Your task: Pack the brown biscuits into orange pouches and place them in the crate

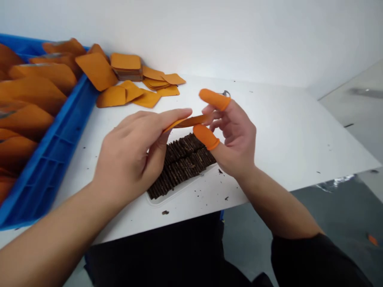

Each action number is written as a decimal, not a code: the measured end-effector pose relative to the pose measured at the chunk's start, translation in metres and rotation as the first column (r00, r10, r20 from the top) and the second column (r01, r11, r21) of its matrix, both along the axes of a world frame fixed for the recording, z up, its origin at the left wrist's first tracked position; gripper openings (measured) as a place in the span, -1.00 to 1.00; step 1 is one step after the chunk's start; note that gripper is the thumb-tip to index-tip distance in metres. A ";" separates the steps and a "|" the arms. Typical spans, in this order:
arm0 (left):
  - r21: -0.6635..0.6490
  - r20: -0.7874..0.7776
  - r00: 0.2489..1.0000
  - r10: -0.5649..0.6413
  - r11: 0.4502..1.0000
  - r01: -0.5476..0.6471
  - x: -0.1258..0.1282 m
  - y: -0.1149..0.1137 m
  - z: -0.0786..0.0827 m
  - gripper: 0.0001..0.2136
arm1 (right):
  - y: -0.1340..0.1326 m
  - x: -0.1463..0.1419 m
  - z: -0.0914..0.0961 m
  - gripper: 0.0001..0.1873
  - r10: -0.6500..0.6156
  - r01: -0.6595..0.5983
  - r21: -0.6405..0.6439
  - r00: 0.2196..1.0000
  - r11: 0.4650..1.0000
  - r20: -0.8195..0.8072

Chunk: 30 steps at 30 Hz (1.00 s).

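Note:
My left hand (136, 147) pinches one end of a thin orange sheet (191, 120), held level above the table. My right hand (231, 137) takes the other end between thumb and fingers; orange rubber cots cover its thumb and forefinger. Directly below the sheet lies a white tray (167, 198) packed with rows of dark brown pieces (182, 161) standing on edge. My left hand hides the tray's left part.
A blue crate (56, 151) full of orange sheets stands at the left. More orange sheets (134, 85) lie loose and stacked at the back of the white table (284, 131). Dark crumbs dot the table near its front edge. Grey floor shows on the right.

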<state>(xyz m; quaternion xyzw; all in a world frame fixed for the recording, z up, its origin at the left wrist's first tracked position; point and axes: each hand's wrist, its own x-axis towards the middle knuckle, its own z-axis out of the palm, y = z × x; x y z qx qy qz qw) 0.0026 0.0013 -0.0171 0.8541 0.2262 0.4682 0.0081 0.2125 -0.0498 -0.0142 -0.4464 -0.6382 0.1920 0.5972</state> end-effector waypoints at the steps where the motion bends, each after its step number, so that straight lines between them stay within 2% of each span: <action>1: 0.006 -0.015 1.000 -0.019 1.000 0.019 -0.001 0.000 -0.001 -0.61 | 0.001 0.000 0.000 -0.72 0.025 -0.026 0.022 0.999 0.999 0.024; 4: 0.010 0.005 0.998 -0.057 0.998 0.057 -0.001 -0.005 -0.001 -0.59 | 0.004 0.001 -0.003 -0.98 0.101 -0.111 0.115 0.991 0.987 0.091; 7: -0.058 0.071 0.997 -0.021 0.998 0.025 0.001 -0.010 0.000 -0.56 | 0.005 0.000 -0.005 -0.94 0.121 -0.137 0.150 0.987 0.979 0.106; 9: -0.133 0.130 0.991 -0.036 0.990 0.053 0.002 -0.010 -0.002 -0.46 | 0.005 -0.001 -0.005 -0.90 0.125 -0.135 0.135 0.989 0.982 0.083; 12: -0.154 0.241 0.967 -0.078 0.981 0.117 0.005 -0.008 -0.006 -0.31 | 0.005 -0.001 -0.005 -0.87 0.148 -0.143 0.083 0.988 0.986 -0.054; 14: -0.131 0.293 0.953 -0.082 0.984 0.124 0.006 -0.007 -0.008 -0.29 | 0.006 0.000 -0.007 -0.86 0.180 -0.176 0.040 0.971 0.984 -0.154; 16: -0.145 0.293 0.953 -0.079 0.982 0.125 0.006 -0.008 -0.008 -0.35 | 0.007 0.001 -0.010 -0.85 0.214 -0.220 0.001 0.951 0.976 -0.222; 19: -0.213 0.226 0.972 -0.068 0.970 0.117 0.006 -0.010 -0.005 -0.61 | 0.007 0.002 -0.014 -0.83 0.276 -0.302 -0.044 0.915 0.952 -0.295; 22: -0.129 0.218 0.974 -0.054 0.988 0.084 0.005 -0.010 -0.001 -0.83 | 0.005 0.002 -0.013 -0.81 0.299 -0.340 -0.090 0.904 0.936 -0.305; 24: -0.051 0.247 0.969 -0.003 0.999 0.016 0.003 -0.008 0.003 -0.84 | 0.005 0.004 -0.011 -0.80 0.235 -0.266 -0.093 0.936 0.959 -0.261; 26: -0.030 0.239 0.968 0.080 0.997 -0.075 -0.001 -0.004 0.005 -0.83 | 0.006 0.007 -0.010 -0.62 0.114 -0.122 -0.032 0.976 0.992 -0.184; 28: -0.061 0.145 0.978 0.148 0.988 -0.141 -0.005 0.000 0.006 -0.81 | 0.007 0.010 -0.010 -0.42 -0.015 0.020 0.077 0.998 0.997 -0.056; 30: -0.084 0.005 0.986 0.165 0.983 -0.164 -0.008 0.004 0.005 -0.78 | 0.007 0.012 -0.011 -0.34 -0.107 0.085 0.186 0.988 0.979 0.111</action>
